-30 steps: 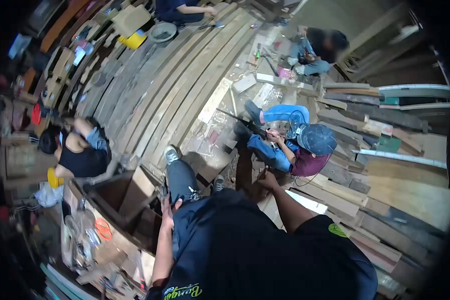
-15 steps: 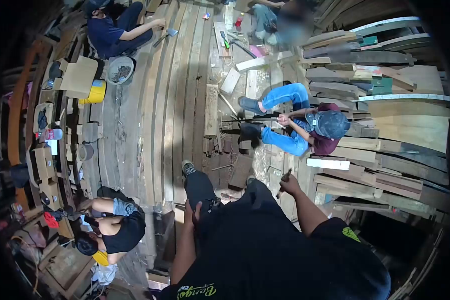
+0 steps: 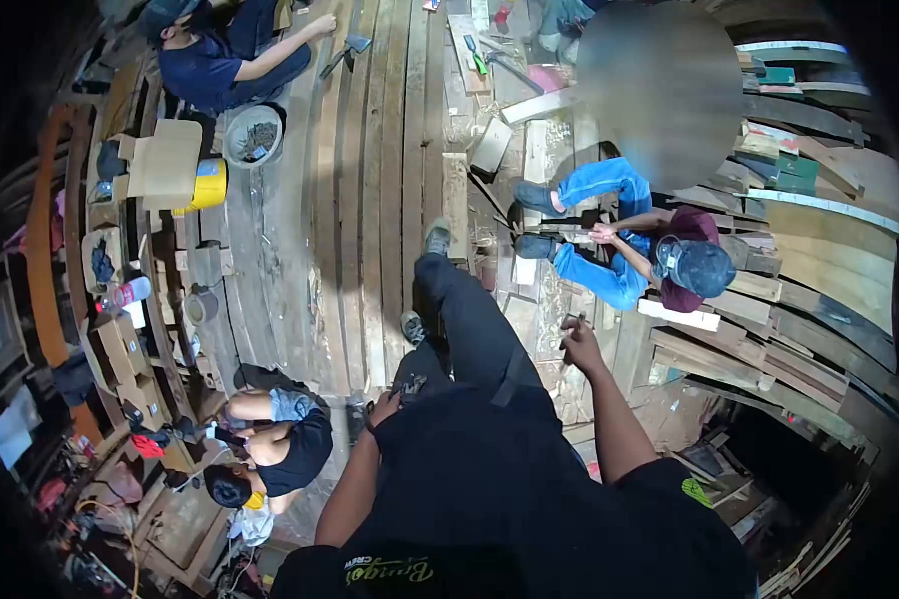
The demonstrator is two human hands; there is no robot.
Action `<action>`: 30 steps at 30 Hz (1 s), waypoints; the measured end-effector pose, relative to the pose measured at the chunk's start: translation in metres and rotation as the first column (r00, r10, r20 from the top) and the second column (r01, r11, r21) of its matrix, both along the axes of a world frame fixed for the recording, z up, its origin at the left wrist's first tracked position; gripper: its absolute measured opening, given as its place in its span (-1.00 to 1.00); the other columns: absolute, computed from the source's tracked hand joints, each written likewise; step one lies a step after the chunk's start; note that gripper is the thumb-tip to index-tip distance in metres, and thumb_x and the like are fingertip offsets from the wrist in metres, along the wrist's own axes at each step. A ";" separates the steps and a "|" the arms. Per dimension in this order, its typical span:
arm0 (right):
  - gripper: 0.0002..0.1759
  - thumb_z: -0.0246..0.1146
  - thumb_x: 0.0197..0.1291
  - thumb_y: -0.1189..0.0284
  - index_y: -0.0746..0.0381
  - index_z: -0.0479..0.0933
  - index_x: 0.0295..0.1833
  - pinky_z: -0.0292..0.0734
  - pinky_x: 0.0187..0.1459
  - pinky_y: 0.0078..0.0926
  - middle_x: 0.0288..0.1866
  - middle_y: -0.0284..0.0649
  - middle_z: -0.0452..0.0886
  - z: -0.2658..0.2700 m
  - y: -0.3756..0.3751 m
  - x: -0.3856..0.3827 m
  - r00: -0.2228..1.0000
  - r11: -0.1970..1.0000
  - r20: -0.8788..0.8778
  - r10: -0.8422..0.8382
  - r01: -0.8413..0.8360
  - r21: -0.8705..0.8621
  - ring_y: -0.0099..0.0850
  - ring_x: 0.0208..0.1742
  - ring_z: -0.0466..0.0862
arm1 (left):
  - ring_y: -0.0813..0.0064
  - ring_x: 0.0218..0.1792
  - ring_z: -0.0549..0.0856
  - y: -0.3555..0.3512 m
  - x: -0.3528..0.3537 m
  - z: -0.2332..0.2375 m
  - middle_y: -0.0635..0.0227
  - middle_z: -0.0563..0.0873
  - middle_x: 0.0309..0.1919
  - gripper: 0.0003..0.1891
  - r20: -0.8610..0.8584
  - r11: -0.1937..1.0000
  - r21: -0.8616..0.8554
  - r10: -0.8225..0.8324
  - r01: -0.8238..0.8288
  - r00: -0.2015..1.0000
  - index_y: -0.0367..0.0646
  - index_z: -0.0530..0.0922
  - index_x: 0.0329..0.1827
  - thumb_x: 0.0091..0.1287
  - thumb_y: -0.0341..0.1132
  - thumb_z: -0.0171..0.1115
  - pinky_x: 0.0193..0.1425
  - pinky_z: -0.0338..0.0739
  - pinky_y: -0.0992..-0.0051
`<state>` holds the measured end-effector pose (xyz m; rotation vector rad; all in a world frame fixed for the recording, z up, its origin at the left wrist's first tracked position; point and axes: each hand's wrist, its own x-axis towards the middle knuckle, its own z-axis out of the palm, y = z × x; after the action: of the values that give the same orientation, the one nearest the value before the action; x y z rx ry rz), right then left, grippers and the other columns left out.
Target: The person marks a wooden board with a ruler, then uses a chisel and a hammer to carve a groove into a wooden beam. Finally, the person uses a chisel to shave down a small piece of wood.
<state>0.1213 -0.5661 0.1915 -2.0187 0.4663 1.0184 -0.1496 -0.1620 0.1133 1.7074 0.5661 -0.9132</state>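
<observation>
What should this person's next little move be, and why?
Probably a short, careful step that settles the front shoe flat on the planks. Loose offcuts lie just ahead, and a seated person works close by on the right. The right hand grips a small dark tool and the left hand rests on the thigh, so sure footing seems to matter most.
</observation>
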 end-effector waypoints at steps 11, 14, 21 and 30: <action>-0.80 0.28 0.25 0.44 0.35 0.63 -0.10 0.55 -0.34 -0.31 -0.44 -0.21 0.64 -0.164 0.055 0.091 0.987 0.999 -0.156 0.033 -0.028 0.035 -0.38 -0.43 0.63 | -0.07 0.24 0.67 0.138 0.184 0.002 -0.17 0.71 0.15 -0.33 -0.332 0.980 0.192 0.107 -0.044 0.937 -0.33 0.54 0.34 0.46 0.12 0.21 0.33 0.51 0.15; -0.88 0.21 0.29 0.52 0.32 0.59 -0.12 0.48 -0.41 -0.43 -0.48 -0.32 0.53 -0.117 0.135 0.191 0.985 0.984 -0.087 -0.147 0.155 0.091 -0.48 -0.53 0.55 | -0.05 0.33 0.63 0.192 0.283 -0.044 -0.21 0.67 0.22 -0.25 -0.355 0.938 0.251 -0.140 0.239 0.924 -0.36 0.51 0.39 0.45 0.19 0.18 0.39 0.49 0.18; -0.62 0.21 0.23 0.51 0.37 0.54 0.16 0.57 0.00 -0.24 -0.15 0.07 0.72 -0.254 0.177 0.310 0.978 0.978 -0.037 0.204 -0.205 -0.032 -0.09 -0.10 0.71 | -0.18 0.30 0.61 0.284 0.559 -0.257 -0.27 0.64 0.23 -0.31 -0.301 0.658 0.522 -0.454 0.543 0.839 -0.38 0.50 0.36 0.49 0.12 0.05 0.40 0.49 0.07; -0.68 0.22 0.26 0.36 0.29 0.60 0.05 0.60 0.11 0.03 -0.07 0.22 0.72 -0.482 0.171 0.458 0.852 0.788 0.051 0.521 -0.457 -0.413 0.16 0.03 0.71 | -0.06 0.53 0.38 0.203 0.781 -0.454 -0.13 0.49 0.43 -0.29 0.408 0.758 0.641 -0.467 0.118 0.785 -0.26 0.39 0.51 0.50 0.12 0.12 0.59 0.24 0.11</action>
<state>0.5794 -0.3948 -0.2906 -2.6485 0.0383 1.1121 0.6317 0.0412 -0.3405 2.5741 0.1645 -0.4143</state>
